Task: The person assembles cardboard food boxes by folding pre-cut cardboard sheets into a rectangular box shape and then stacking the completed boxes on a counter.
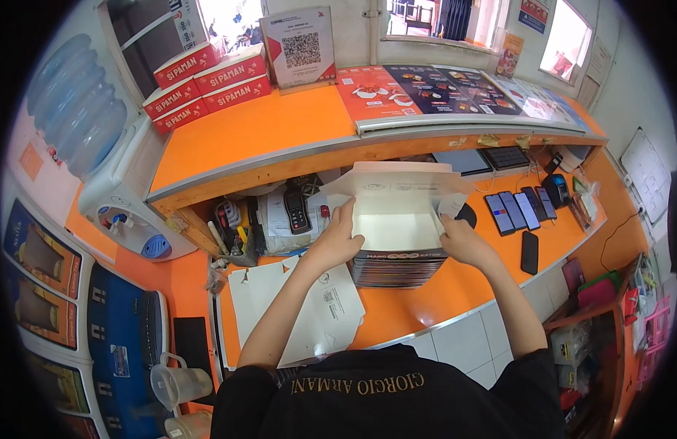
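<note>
1. The left hand [337, 238] pinches the left flap of a white box [397, 212]; the right hand [461, 240] grips its right wall.
2. The box sits on a stack [397, 267] near the counter's [426, 300] front edge; a hard press could topple it.
3. An uneven pull might tear a flap.
4. The phones [518, 212] at the right edge could get knocked.

Box [397, 219] hides stack [397, 269] top (fingertips too).
</note>
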Available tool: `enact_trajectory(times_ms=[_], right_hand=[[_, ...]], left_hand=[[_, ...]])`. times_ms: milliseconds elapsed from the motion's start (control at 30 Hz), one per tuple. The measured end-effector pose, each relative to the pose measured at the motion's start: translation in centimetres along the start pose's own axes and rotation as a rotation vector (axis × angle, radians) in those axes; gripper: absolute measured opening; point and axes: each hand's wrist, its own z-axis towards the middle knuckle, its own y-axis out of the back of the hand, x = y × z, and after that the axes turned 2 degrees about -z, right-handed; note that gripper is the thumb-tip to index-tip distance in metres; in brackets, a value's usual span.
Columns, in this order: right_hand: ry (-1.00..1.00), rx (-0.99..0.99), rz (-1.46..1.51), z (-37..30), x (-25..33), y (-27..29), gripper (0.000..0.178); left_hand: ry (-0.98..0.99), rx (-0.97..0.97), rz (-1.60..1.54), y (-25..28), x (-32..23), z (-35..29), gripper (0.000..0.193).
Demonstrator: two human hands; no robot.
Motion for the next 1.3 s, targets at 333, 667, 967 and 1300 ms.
enact_trajectory(times_ms=[333, 667, 967, 1300], right_hand=[[-0.067, -0.512, -0.384, 0.4, 2.1, -1.2, 0.032], [-0.076, -0.539, -0.296, 0.2, 1.0, -2.6, 0.042], [-0.050, -0.544, -0.288, 0.0, 1.4, -2.8, 0.041], [-0.075, -0.588, -0.297, -0.6, 0.7, -4.1, 0.042]], left_hand=[[0.086, 0.007, 0.376, 0.4, -2.0, -0.1, 0.068], [0.051, -0.083, 0.406, -0.8, -1.6, -0.3, 0.066], [0.120, -0.131, 0.353, -1.9, -1.2, -0.9, 0.069], [0.110, -0.092, 0.388, -1.8, -1.3, -0.5, 0.071]])
